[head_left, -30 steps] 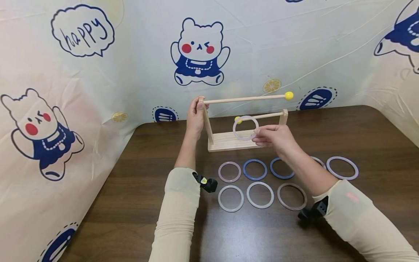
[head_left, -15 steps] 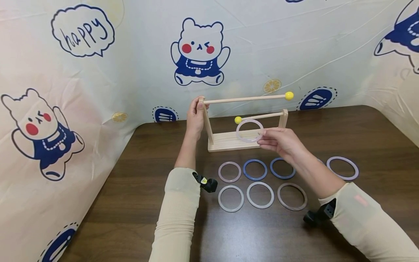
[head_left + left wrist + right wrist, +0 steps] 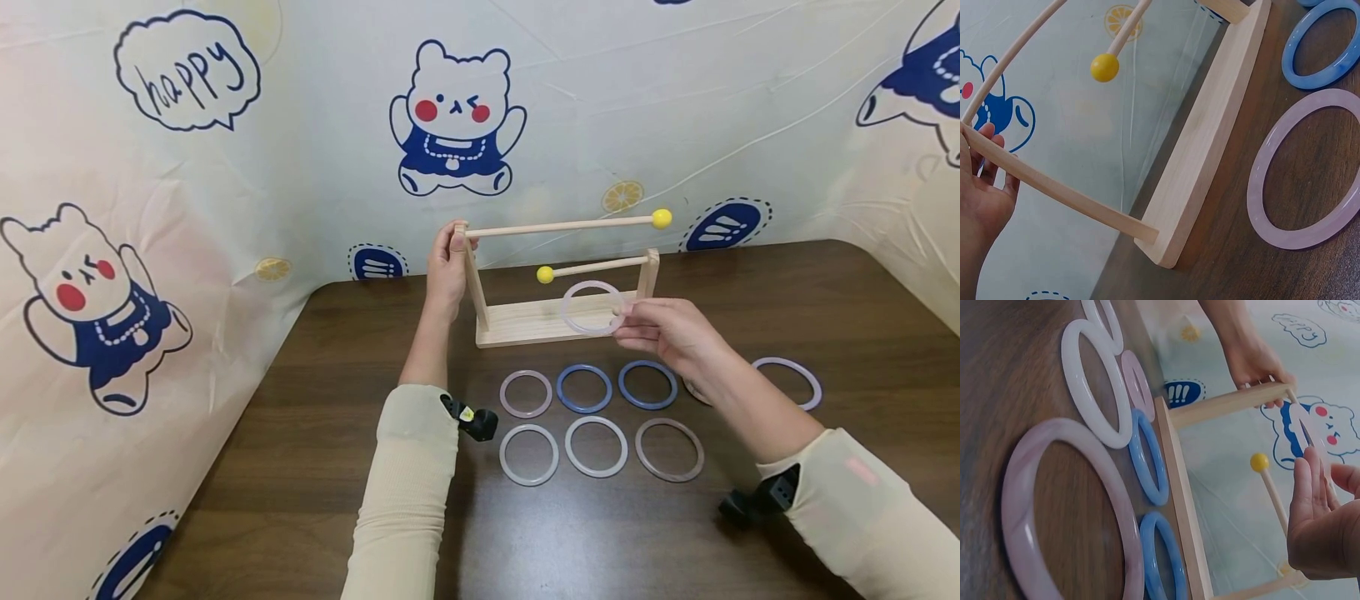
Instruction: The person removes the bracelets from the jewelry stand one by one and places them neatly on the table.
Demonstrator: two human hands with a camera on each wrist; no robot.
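Note:
My left hand point(image 3: 447, 271) grips the top of the left upright of a pale wooden bangle stand point(image 3: 517, 325); its fingers pass behind the wood in the left wrist view. Two rods reach sideways from the uprights: a long upper rod point(image 3: 562, 227) and a shorter lower rod point(image 3: 600, 266), each tipped with a yellow ball. Neither rod carries a bangle. Between thumb and fingers, my right hand point(image 3: 671, 332) pinches a pale pink bangle point(image 3: 592, 284), held up before the stand's base, below the lower rod. In the right wrist view this bangle point(image 3: 1302, 425) appears nearly edge-on.
Two rows of bangles lie on the dark wooden table in front: a pinkish one point(image 3: 503, 394), two blue ones point(image 3: 561, 388), whitish ones point(image 3: 502, 455), a greyish-brown one point(image 3: 640, 450) and a lilac one point(image 3: 814, 387). My right forearm partly covers another. A printed cloth point(image 3: 322, 125) hangs behind.
My right hand has moved right and slightly down with the pale pink bangle, away from the lower rod's yellow ball. My left hand and the stand stay put.

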